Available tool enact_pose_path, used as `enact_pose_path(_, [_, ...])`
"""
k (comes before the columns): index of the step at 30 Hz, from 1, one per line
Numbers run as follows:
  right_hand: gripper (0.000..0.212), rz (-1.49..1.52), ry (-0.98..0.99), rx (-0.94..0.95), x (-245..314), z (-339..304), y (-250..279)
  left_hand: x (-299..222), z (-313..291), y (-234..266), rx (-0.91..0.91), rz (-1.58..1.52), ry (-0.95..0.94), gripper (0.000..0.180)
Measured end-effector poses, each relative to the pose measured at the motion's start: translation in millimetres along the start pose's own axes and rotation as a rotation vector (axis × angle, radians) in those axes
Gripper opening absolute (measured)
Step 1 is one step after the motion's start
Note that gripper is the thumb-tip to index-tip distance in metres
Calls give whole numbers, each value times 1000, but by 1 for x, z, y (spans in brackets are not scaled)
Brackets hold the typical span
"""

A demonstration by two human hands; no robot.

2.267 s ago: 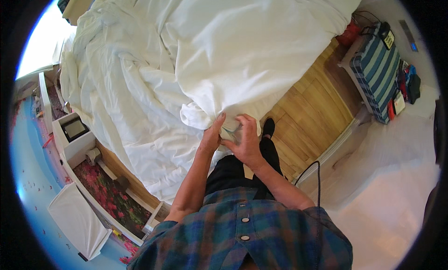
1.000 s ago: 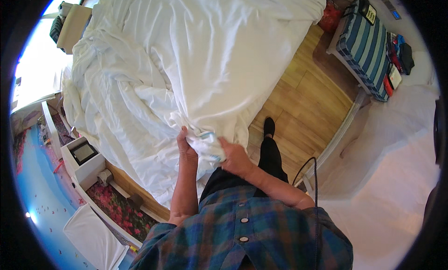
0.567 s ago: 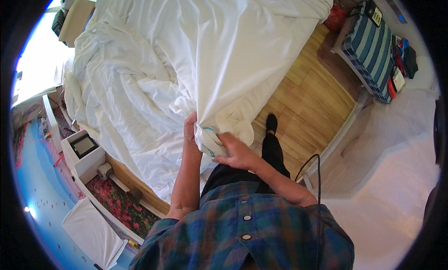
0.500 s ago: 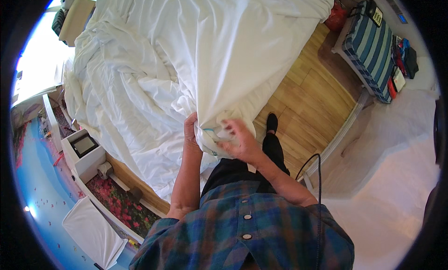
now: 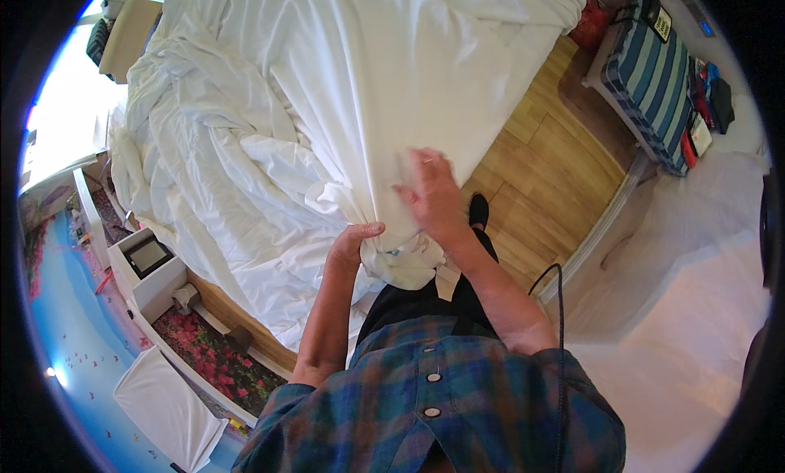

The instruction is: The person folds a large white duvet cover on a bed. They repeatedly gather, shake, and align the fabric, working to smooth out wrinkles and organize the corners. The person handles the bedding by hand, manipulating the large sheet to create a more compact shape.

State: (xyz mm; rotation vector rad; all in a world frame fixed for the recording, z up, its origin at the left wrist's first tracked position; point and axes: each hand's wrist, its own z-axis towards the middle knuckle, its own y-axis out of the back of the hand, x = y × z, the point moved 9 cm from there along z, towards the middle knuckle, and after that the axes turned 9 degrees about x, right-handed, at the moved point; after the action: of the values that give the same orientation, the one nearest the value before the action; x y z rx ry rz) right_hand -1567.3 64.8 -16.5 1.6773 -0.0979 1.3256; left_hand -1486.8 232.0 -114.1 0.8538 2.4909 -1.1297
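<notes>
A large white bed sheet covers the bed and is drawn together into a bunch close to my body. My left hand is closed round the bunched cloth, thumb on top, with its fingers mostly hidden under the folds. Below it hangs a gathered end of the sheet, with a small blue-green mark partly showing. My right hand is over the smooth part of the sheet just right of the bunch, fingers apart and slightly blurred, holding nothing. Whether it touches the cloth is hard to make out.
Rumpled white bedding spreads across the left side of the bed. Wooden floor runs along the right, beside a low piece of furniture with a striped cushion. A black cable hangs at my right. At left stands a white cabinet.
My right hand has moved from the bunched end up and forward over the sheet. My left hand keeps hold of the cloth and has come slightly right and nearer my body.
</notes>
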Motion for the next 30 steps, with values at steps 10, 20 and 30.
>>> enact_pose_path(10, [52,961,-937,-134,-123,-75,-43,-42,7,3,-123,-190,-294,69])
enact_pose_path(20, [71,837,-763,2,-220,-18,-121,-95,26,-4,-86,-341,-449,53])
enact_pose_path(30, [44,1623,-884,30,-183,-32,-166,-85,19,-13,-4,-437,-431,53])
